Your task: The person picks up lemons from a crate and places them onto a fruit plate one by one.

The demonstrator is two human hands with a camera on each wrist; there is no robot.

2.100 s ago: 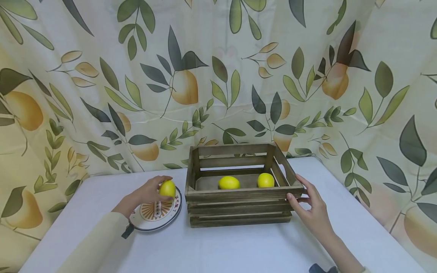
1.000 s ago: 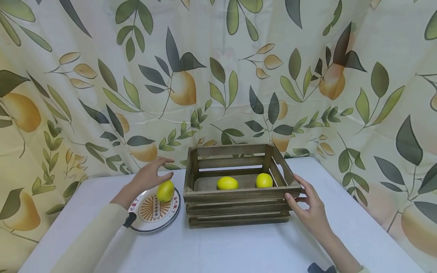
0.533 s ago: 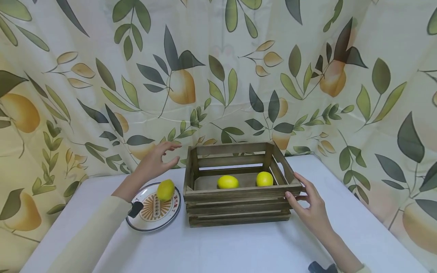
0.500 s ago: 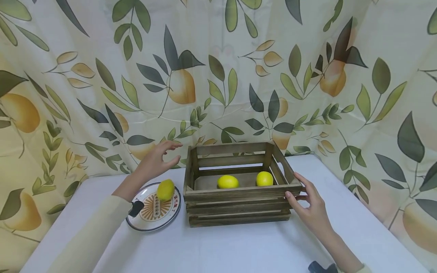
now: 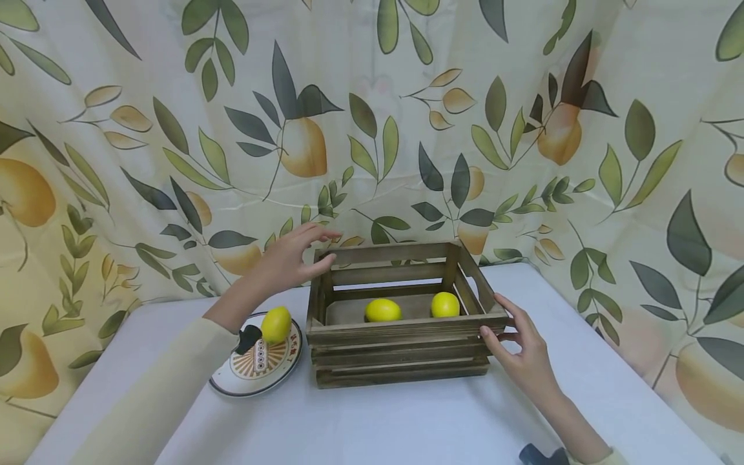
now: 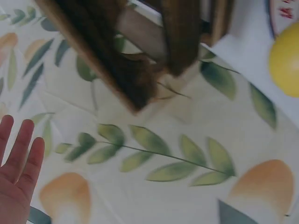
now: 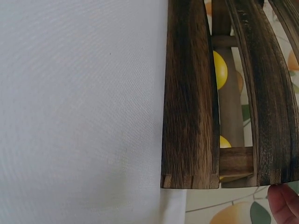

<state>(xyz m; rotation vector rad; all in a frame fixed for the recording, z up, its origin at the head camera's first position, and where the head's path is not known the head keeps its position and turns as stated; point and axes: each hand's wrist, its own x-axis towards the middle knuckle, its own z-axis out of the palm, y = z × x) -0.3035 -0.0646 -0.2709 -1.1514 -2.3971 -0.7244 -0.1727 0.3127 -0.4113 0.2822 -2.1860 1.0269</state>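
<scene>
My left hand (image 5: 293,258) hovers with loosely spread fingers above the left back corner of a slatted wooden crate (image 5: 401,332), holding nothing. In the left wrist view, its fingers (image 6: 32,163) lie apart from the crate. A yellow lemon (image 5: 276,325) rests on a white patterned plate (image 5: 290,361) left of the crate, with my wrist partly over the plate. Inside the crate sit two more lemons, one at the middle (image 5: 383,310) and one at the right (image 5: 445,305). My right hand (image 5: 526,349) grips the crate's front right corner between thumb and fingers.
A white cloth covers the table (image 5: 407,420). Behind it hangs a curtain (image 5: 372,129) printed with leaves and fruit, close to the crate's back. Dark bands sit at both wrists.
My left hand has set the lemon down on the plate and let go. It then rose and moved right towards the crate. My right hand stays at the crate's corner.
</scene>
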